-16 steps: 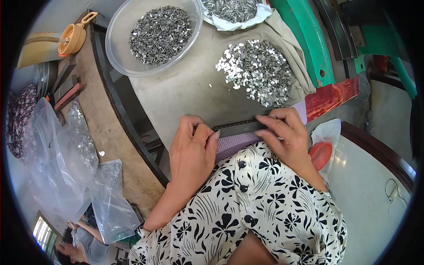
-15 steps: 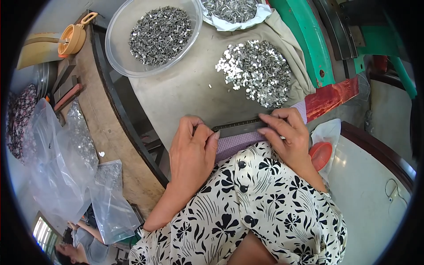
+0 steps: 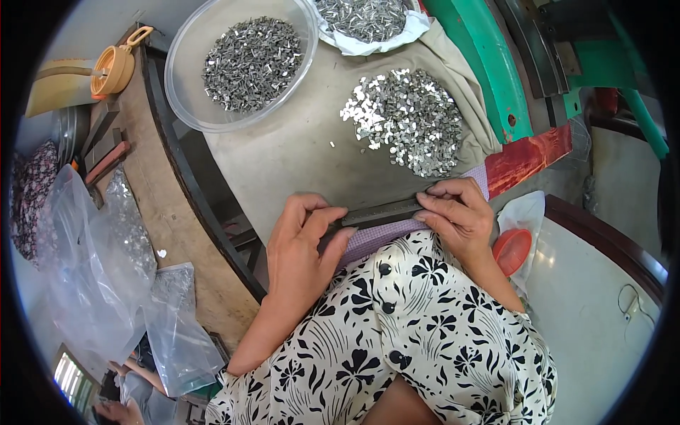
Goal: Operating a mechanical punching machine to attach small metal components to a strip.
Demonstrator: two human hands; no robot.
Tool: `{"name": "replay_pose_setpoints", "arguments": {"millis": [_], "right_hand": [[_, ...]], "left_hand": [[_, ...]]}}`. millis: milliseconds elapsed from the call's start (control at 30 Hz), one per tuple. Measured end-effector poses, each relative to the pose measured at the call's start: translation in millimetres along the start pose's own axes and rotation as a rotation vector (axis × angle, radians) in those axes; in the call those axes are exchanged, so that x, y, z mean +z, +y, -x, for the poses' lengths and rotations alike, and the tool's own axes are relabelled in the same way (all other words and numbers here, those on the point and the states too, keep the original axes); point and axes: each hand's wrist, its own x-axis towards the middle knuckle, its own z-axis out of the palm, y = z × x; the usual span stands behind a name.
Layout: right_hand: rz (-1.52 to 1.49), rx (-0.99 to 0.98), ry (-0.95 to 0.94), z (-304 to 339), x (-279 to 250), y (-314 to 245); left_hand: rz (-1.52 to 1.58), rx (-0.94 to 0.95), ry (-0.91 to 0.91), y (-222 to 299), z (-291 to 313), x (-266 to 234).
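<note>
In the head view, the left hand (image 3: 301, 234) and right hand (image 3: 462, 219) pinch opposite ends of a dark bar (image 3: 382, 214) between their fingers (image 3: 443, 204), above purple cloth (image 3: 375, 239) at the near edge of the bench (image 3: 276, 163). Just beyond, a heap of metal chips (image 3: 414, 124) takes up space; a clear bowl (image 3: 183, 78) and white-lined container (image 3: 354, 47) of metal pieces stand behind. A green frame (image 3: 489, 78) flanks the right.

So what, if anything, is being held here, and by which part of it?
A dark narrow bar, held by both ends: the left grip has its left end, the right grip its right.
</note>
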Motion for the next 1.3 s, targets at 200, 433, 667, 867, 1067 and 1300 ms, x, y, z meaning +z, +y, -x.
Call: {"name": "replay_pose_setpoints", "arguments": {"millis": [200,433,667,867,1067,1300], "right_hand": [[-0.052,-0.119,-0.069,0.5,-6.2,6.2],[0.046,-0.151,-0.121,-6.8,-8.9,-3.5],[0.131,-0.214,-0.023,-34.4,6.3,-15.0],[0.146,-0.191,-0.038,-33.0,11.3,-11.7],[0.127,-0.233,0.023,-30.1,-10.1,-9.5],[0.427,-0.189,0.336,-22.0,-89.0,5.4]], "left_hand": [[-0.04,0.128,-0.045,-6.1,2.0,0.4],[-0.187,0.304,-0.016,-0.6,-4.0,-10.7],[-0.314,0.389,0.067,-7.7,-28.4,-28.9],[-0.323,0.359,0.015,-11.5,-32.7,-24.5],[-0.341,0.462,0.009,11.6,-39.9,-26.5],[-0.303,0.898,0.048,88.3,-110.9,9.3]]}}
